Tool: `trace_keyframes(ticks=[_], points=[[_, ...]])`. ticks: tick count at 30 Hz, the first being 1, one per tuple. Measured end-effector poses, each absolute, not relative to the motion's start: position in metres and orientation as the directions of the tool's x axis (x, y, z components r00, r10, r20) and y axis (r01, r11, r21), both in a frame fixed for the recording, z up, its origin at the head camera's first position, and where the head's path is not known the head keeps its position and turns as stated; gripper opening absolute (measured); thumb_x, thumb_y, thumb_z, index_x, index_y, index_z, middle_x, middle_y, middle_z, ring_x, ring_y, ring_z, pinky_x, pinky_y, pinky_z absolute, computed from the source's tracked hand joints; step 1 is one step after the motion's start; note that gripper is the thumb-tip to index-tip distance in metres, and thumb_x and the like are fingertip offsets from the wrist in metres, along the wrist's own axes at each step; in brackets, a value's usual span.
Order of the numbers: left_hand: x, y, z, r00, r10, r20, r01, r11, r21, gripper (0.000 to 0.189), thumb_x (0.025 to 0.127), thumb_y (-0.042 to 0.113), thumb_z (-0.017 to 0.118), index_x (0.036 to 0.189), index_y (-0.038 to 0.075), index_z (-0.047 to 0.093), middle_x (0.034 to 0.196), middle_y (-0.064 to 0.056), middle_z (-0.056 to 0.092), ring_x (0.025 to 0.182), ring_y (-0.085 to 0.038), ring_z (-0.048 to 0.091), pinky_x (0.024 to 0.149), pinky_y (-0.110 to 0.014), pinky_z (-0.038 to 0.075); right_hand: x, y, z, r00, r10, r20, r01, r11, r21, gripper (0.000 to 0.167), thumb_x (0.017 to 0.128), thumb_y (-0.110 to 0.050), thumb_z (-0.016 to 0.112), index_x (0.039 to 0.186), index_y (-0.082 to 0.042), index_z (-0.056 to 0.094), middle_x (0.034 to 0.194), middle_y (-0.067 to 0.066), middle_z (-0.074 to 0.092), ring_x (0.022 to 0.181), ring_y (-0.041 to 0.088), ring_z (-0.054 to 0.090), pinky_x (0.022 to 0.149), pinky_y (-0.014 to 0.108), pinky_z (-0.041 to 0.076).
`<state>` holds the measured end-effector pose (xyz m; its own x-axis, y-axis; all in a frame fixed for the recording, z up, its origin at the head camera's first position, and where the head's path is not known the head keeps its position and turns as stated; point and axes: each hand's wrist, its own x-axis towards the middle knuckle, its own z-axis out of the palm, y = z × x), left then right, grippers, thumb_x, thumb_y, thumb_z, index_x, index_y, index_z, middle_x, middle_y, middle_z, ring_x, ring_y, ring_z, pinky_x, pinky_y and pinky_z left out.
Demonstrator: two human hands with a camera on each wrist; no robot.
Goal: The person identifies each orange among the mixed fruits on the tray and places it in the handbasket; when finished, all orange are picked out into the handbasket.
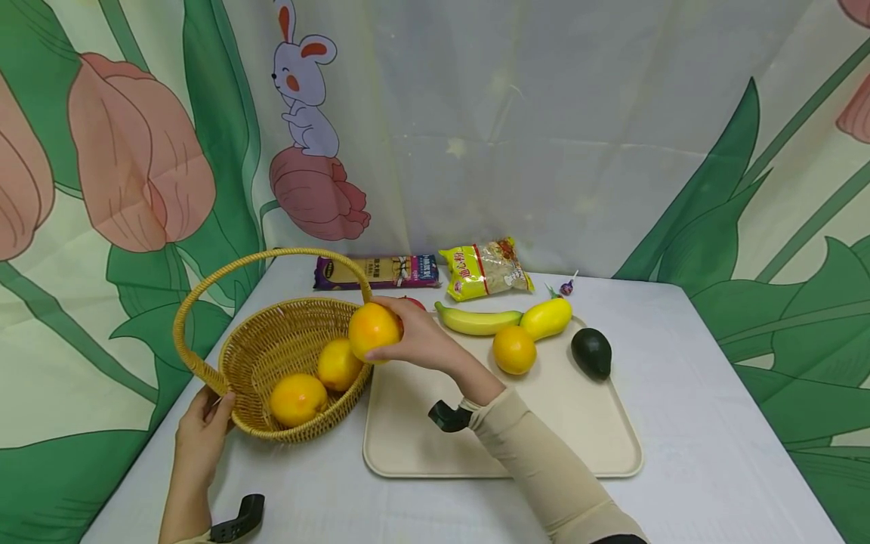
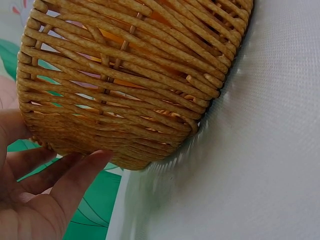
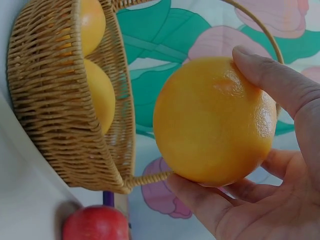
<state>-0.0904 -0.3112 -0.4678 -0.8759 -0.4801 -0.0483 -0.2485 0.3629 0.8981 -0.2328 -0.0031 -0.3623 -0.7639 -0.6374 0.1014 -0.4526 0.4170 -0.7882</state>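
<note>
A yellow wicker basket [image 1: 261,351] with a tall hooped handle stands at the left of the table. My left hand [image 1: 202,436] grips its rim near the handle's base, the thumb at the rim; fingertips [image 2: 102,156] show against the weave in the left wrist view. Inside lie two oranges, the nearer orange [image 1: 297,400] and the farther orange [image 1: 337,366]. My right hand [image 1: 430,341] holds another orange [image 3: 212,125] between thumb and fingers, above the basket's right rim. A red apple [image 3: 95,223] sits below it, mostly hidden by my hand in the head view.
On the beige tray [image 1: 435,446] lie a banana [image 1: 476,321], a yellow pear-shaped fruit [image 1: 547,319], an orange [image 1: 514,350] and a dark avocado [image 1: 591,353]. Behind are a purple packet [image 1: 401,272], a yellow snack bag [image 1: 484,270] and a small wrapped lollipop [image 1: 567,287].
</note>
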Motion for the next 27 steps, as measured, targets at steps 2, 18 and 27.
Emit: trace_keyframes(ticks=[2,18,27], points=[[-0.09,-0.311,-0.467,-0.875,-0.481,-0.053,-0.255,0.366,0.895,0.065,0.099,0.041,0.038,0.151,0.009,0.016,0.149,-0.023,0.034,0.102,0.016,0.045,0.071,0.002,0.046,-0.232,-0.005,-0.362,-0.761,-0.641,0.101,-0.452,0.413,-0.79,0.085,0.072,-0.038,0.081,0.144,-0.02,0.039,0.139,0.0,0.048,0.116,0.019,0.049,0.1,0.037,0.047],[-0.093,-0.308,-0.462,-0.881,-0.471,-0.044,-0.24,0.364,0.9,0.064,0.1,0.039,0.037,0.151,0.007,0.016,0.149,-0.024,0.034,0.107,0.012,0.047,0.072,0.001,0.046,-0.231,-0.019,-0.36,-0.747,-0.66,0.075,-0.46,0.433,-0.775,0.081,0.074,-0.039,0.079,0.143,-0.027,0.038,0.142,-0.001,0.045,0.122,0.019,0.045,0.098,0.038,0.05],[-0.092,-0.308,-0.463,-0.869,-0.488,-0.078,-0.28,0.355,0.892,0.063,0.1,0.04,0.035,0.152,0.01,0.015,0.15,-0.022,0.033,0.112,0.004,0.049,0.072,0.001,0.047,-0.231,-0.032,-0.36,-0.716,-0.693,0.088,-0.499,0.419,-0.758,0.081,0.074,-0.038,0.078,0.143,-0.023,0.039,0.136,-0.001,0.05,0.115,0.018,0.048,0.092,0.031,0.051]])
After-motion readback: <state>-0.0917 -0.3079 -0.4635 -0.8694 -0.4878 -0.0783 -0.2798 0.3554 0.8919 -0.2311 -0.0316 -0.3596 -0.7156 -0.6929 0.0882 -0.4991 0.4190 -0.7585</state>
